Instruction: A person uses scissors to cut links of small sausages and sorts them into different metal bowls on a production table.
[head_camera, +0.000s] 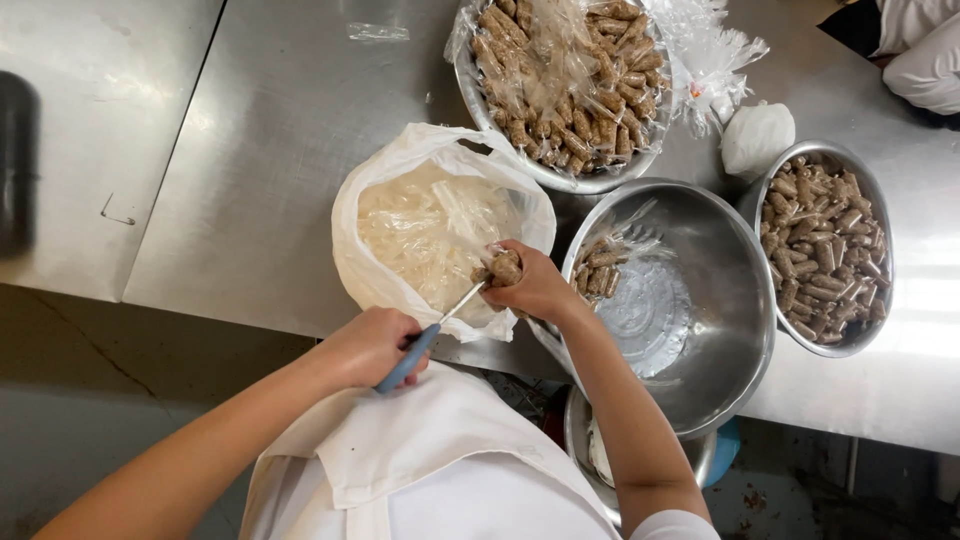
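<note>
Gripping scissors (425, 345) left hand (372, 345), right hand (535, 285) pinching roll (503, 267)

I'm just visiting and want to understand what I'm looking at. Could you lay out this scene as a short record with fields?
Setting: steel table, seen from above
Left hand: holds blue-handled scissors, blades at the roll
Right hand: grips a small brown wrapped roll over the white bag
White bag: open, full of clear plastic scraps
Large bowl: a few rolls at its left side
Top bowl: heaped with wrapped rolls
Right bowl: full of brown rolls
Other person: white sleeve, top right
</note>
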